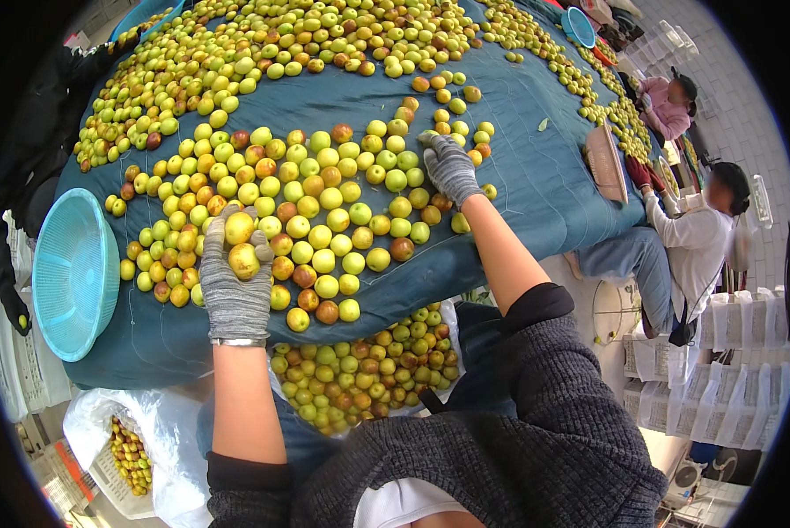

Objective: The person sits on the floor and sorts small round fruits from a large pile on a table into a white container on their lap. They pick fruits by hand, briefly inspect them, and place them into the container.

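Observation:
Green jujube fruits (329, 198), many with reddish-brown patches, lie spread over a table covered with dark blue-green cloth (520, 152). My left hand (237, 284), in a grey knitted glove, is palm up near the table's front edge and holds two yellowish jujubes (239, 228) in its curled fingers. Farther forward and to the right, my right hand (449, 165), gloved alike, reaches palm down with bent fingers. A green fruit shows at its fingertips; whether it is gripped I cannot tell. Below the table edge, right before my body, a lined container is full of jujubes (368, 369).
A turquoise plastic basket (76, 274) stands at the table's left edge. A plastic-lined crate (137, 455) with small brownish fruits is at lower left. A pink basket (606, 163) sits at the right edge. Co-workers (692, 244) sit on the right; a dark-clothed person (45, 132) is at left.

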The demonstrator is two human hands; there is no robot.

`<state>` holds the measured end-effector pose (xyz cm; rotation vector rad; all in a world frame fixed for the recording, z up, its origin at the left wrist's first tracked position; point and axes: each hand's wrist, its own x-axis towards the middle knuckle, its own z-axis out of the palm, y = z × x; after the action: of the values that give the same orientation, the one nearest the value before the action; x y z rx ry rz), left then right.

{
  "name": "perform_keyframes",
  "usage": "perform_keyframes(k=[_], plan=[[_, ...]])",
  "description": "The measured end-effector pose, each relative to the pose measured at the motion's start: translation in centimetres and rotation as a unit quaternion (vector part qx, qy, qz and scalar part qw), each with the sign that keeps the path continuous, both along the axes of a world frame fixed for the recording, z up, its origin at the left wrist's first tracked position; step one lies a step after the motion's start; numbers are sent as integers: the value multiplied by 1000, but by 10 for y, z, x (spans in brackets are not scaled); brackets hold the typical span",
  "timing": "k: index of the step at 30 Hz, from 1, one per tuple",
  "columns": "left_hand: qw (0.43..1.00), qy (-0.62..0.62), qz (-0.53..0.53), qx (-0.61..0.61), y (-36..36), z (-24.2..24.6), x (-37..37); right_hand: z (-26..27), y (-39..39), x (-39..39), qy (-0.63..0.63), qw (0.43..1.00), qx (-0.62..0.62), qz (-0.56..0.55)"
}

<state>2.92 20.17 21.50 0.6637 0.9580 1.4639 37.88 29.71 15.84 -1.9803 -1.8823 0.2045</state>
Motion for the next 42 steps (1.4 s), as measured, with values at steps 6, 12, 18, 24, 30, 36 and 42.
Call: perform_keyframes(k=[6,12,18,24,30,36,42], plan=[[985,-161,-18,-51,-1,-5,6,22,-17,21,198,970,-111,89],[955,-271,-61,-104,-1,0,14,23,7,15,139,990,-16,-9],[943,-305,-104,-86,0,2,15,29,56,-3,63,998,-23,-12],[947,-278,-76,-141,0,4,13,30,65,-26,-133,961,-198,139],[936,-316,-48,-150,3,-1,20,24,31,-15,-110,969,-171,138],[928,-341,-55,-142,-2,-3,22,22,1,9,317,937,-132,64],[928,-339,-72,-139,-1,1,29,24,0,13,712,664,-228,-8]])
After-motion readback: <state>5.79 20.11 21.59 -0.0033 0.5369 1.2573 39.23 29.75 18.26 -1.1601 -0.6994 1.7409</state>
